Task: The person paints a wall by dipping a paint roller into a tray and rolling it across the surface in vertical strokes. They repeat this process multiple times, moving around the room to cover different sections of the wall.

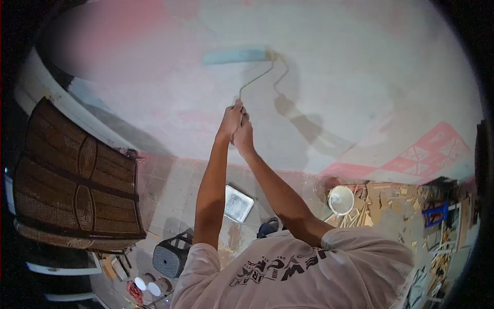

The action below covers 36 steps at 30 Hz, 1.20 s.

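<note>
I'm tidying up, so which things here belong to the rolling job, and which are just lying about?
Belongs to the job:
paint roller, in left hand and right hand
wall
white tray, white bucket (probably)

Apparently just lying about:
brown woven furniture
wood scraps
likely speaker

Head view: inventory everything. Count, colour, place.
paint roller: one, light blue, at wall
wall: one, whitish and pink, ahead
floor: one, grey, below wall
tray: one, white, floor centre
bucket: one, white, floor right
wood scraps: many, tan, floor right
woven furniture: one, brown, left
box: one, grey, lower left
discs: two, white, lower left
wad: one, red, lower left
unclear object: one, blue, far right
other clutter: uncounted, far right
shirt: one, pale, bottom
arms: two, bare, centre
left hand, right hand: two, bare, on paint roller
</note>
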Tool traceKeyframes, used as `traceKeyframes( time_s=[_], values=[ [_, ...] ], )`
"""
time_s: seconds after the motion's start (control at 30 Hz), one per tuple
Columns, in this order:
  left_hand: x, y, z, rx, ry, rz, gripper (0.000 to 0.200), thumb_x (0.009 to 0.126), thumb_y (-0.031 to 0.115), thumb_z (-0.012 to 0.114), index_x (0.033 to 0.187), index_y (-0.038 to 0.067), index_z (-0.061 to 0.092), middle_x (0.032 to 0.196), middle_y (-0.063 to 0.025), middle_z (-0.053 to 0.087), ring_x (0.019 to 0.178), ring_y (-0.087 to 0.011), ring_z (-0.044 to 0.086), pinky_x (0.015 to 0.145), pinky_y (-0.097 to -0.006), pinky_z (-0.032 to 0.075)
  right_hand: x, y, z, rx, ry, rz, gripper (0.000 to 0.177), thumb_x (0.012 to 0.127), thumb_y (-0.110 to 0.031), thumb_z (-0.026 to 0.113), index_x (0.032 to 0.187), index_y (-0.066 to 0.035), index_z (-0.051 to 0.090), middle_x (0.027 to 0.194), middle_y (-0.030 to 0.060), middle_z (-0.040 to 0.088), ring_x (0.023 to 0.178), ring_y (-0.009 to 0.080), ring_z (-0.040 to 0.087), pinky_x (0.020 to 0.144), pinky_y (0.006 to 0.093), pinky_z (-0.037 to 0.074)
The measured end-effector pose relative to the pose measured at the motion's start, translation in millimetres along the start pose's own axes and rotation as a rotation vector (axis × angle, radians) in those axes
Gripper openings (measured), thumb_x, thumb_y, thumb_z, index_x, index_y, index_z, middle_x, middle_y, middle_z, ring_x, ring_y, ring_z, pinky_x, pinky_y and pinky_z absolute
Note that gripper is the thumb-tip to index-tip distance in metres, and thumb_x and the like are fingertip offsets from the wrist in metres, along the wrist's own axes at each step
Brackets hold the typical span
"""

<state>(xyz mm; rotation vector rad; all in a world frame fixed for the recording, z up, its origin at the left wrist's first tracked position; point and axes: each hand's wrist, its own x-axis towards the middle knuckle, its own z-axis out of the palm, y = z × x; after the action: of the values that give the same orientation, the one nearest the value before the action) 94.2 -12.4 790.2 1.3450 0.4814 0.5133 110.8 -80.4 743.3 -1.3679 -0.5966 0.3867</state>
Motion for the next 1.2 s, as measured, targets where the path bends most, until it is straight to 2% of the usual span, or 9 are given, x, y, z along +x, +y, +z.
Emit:
traceKeyframes(
  time_s=[0.13, 0.2, 0.37, 0.47, 0.53, 0.67, 0.87, 1.1, 1.2],
  values=[
    [-7.4, -92.0, -14.3, -0.047, -0.006, -0.225, 0.047, 0.107, 0.046, 0.047, 0.078, 0.01, 0.052, 0.067, -0.0008, 0.049, 0.062, -0.0172, 0.051, 0.061, -0.0325, 0.044, -35.9, 75.6, -11.4, -0.115, 0.074, 0.107, 0.054, 0.108, -0.041, 0.032, 0.139, 0.0, 0.048, 0.113, 0.0323, 0.065, 0.105, 0.0453, 0.066, 0.091, 0.0536, 0.051],
    [-10.4, -127.3, -16.5, -0.053, 0.012, -0.335, 0.047, 0.107, 0.047, 0.046, 0.078, 0.011, 0.051, 0.067, -0.0008, 0.049, 0.063, -0.0184, 0.051, 0.063, -0.0342, 0.045, -52.5, 63.6, -26.3, -0.106, -0.017, 0.391, 0.053, 0.107, -0.043, 0.038, 0.131, 0.001, 0.054, 0.109, 0.0258, 0.067, 0.096, 0.0377, 0.068, 0.078, 0.0464, 0.053],
    [10.1, -219.7, -44.8, 0.025, -0.033, -0.452, 0.049, 0.107, 0.05, 0.046, 0.077, 0.011, 0.051, 0.067, -0.0014, 0.049, 0.064, -0.02, 0.052, 0.065, -0.0377, 0.046, -53.6, 172.6, -30.5, -0.269, 0.118, 0.339, 0.052, 0.105, -0.044, 0.042, 0.124, 0.001, 0.062, 0.113, 0.0243, 0.067, 0.105, 0.0361, 0.066, 0.083, 0.0467, 0.052],
    [-20.0, -189.6, 0.9, 0.101, 0.066, -0.456, 0.051, 0.106, 0.051, 0.046, 0.076, 0.01, 0.051, 0.067, -0.0022, 0.049, 0.064, -0.0194, 0.051, 0.063, -0.0378, 0.046, -61.8, 175.7, -50.7, -0.318, -0.05, 0.338, 0.054, 0.108, -0.041, 0.031, 0.136, 0.001, 0.051, 0.117, 0.0313, 0.065, 0.106, 0.0475, 0.064, 0.092, 0.0533, 0.05],
    [-27.2, -203.1, 9.4, 0.086, 0.083, -0.454, 0.052, 0.106, 0.052, 0.045, 0.076, 0.01, 0.052, 0.068, -0.0025, 0.05, 0.065, -0.0187, 0.052, 0.063, -0.0376, 0.046, -76.1, 168.4, -65.9, -0.189, -0.056, 0.424, 0.052, 0.108, -0.039, 0.035, 0.133, 0.002, 0.053, 0.12, 0.0305, 0.063, 0.108, 0.0449, 0.064, 0.093, 0.0522, 0.05],
    [-51.4, -217.3, 41.4, 0.094, 0.07, -0.325, 0.056, 0.106, 0.053, 0.044, 0.076, 0.007, 0.054, 0.069, -0.0034, 0.053, 0.064, -0.0176, 0.052, 0.062, -0.0365, 0.046, -109.4, 138.2, -94.4, -0.115, 0.109, 0.158, 0.041, 0.104, -0.038, 0.048, 0.118, -0.002, 0.062, 0.116, 0.0161, 0.063, 0.106, 0.0246, 0.063, 0.09, 0.0381, 0.054],
    [-71.2, -231.0, 124.8, 0.267, -0.004, -0.18, 0.056, 0.106, 0.049, 0.048, 0.073, 0.004, 0.055, 0.067, -0.0049, 0.056, 0.062, -0.016, 0.052, 0.059, -0.0347, 0.046, -124.0, 187.6, -157.0, 0.747, 0.258, 0.284, 0.035, 0.106, -0.031, 0.046, 0.121, -0.003, 0.061, 0.12, 0.0092, 0.06, 0.11, 0.0191, 0.061, 0.089, 0.0321, 0.052],
    [-27.0, -241.4, 198.4, 0.026, -0.014, -0.271, 0.055, 0.107, 0.042, 0.047, 0.067, 0.004, 0.051, 0.063, -0.0056, 0.054, 0.06, -0.0177, 0.054, 0.059, -0.036, 0.045, -79.8, 184.8, -239.0, 0.575, 0.199, 0.264, 0.043, 0.104, -0.03, 0.054, 0.135, 0.0, 0.053, 0.122, 0.0098, 0.06, 0.11, 0.0197, 0.061, 0.09, 0.033, 0.053],
    [-28.5, -206.8, 210.2, 0.123, 0.02, -0.173, 0.055, 0.107, 0.041, 0.045, 0.068, 0.003, 0.051, 0.064, -0.0069, 0.056, 0.06, -0.0176, 0.055, 0.058, -0.0355, 0.045, -73.0, 132.7, -242.4, 0.437, 0.174, 0.236, 0.04, 0.106, -0.028, 0.052, 0.137, -0.002, 0.051, 0.124, 0.009, 0.06, 0.11, 0.0186, 0.061, 0.09, 0.0329, 0.053]
  ],
)
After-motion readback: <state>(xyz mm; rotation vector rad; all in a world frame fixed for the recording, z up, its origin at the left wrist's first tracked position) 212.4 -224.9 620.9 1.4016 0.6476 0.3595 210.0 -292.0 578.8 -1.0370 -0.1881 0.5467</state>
